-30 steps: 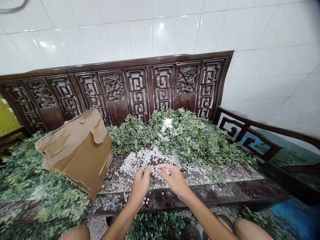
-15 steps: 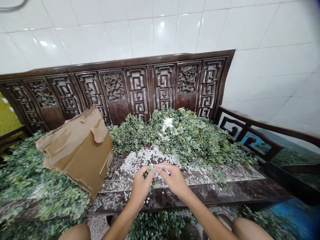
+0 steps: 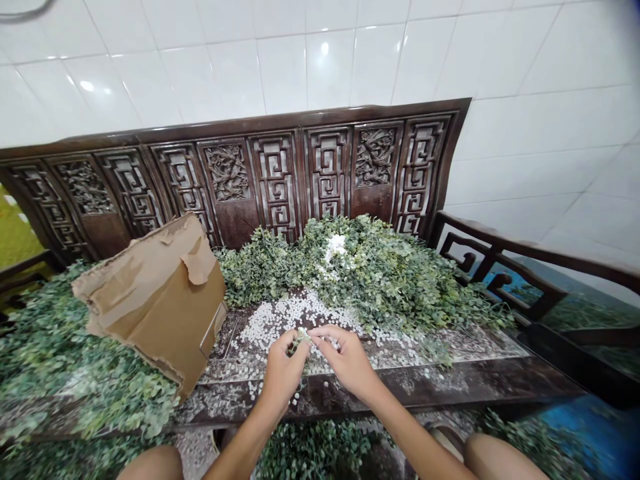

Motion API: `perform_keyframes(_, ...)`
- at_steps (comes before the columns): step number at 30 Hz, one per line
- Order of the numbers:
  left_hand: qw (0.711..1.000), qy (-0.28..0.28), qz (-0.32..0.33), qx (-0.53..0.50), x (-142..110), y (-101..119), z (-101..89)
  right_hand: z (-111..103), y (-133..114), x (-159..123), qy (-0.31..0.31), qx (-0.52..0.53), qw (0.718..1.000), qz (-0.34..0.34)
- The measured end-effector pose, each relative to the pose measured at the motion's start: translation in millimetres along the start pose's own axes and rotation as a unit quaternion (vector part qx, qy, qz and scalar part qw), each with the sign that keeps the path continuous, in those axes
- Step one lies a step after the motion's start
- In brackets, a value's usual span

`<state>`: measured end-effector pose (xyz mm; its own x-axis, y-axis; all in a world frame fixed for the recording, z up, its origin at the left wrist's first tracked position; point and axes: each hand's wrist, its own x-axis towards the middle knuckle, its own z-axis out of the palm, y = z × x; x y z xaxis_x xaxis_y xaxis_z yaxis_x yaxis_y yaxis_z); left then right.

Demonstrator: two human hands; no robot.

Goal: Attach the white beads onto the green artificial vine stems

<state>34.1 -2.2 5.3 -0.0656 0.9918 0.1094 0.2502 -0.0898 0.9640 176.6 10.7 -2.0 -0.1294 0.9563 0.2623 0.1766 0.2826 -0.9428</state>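
Observation:
My left hand (image 3: 285,365) is closed round a small sprig of green artificial leaves (image 3: 301,335), held just above the front of the bench seat. Thumb and fingertips of my right hand (image 3: 347,360) are pinched together at the tip of that sprig, touching it; whatever lies between them is too small to make out. Many small white round pieces (image 3: 273,321) are scattered over the seat behind and around my hands. A big heap of green artificial foliage (image 3: 395,277) rises behind them, with a clump of white pieces (image 3: 335,247) on top.
A torn cardboard piece (image 3: 160,310) leans at the left over more artificial foliage (image 3: 115,387). The dark carved wooden bench (image 3: 240,230) has a backrest against a white tiled wall and an armrest (image 3: 500,267) at the right. Foliage (image 3: 320,453) also lies below the seat's front edge.
Both hands stay in nearly the same place. The sprig in my left hand has turned and risen a little, and its tip now meets the fingertips of my right hand.

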Motion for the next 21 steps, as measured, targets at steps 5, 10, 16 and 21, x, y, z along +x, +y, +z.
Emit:
perform_keyframes(5, 1.000, -0.002, -0.007, 0.005, -0.3, -0.2, -0.6, 0.0, -2.1, -1.3, 0.000, -0.002, 1.000, 0.008)
perform_keyframes(10, 1.000, -0.002, -0.011, 0.006, -0.3, -1.2, -1.0, 0.8, -2.4, -1.8, 0.004, -0.020, 1.000, -0.007)
perform_keyframes(16, 1.000, -0.007, -0.009, 0.007, 1.6, -3.2, 0.3, 1.9, 2.0, -2.2, 0.015, -0.030, 0.999, -0.029)
perform_keyframes(21, 1.000, -0.002, -0.005, 0.009, 1.8, -2.9, 0.8, 2.0, 3.0, -3.1, 0.020, -0.031, 0.999, -0.026)
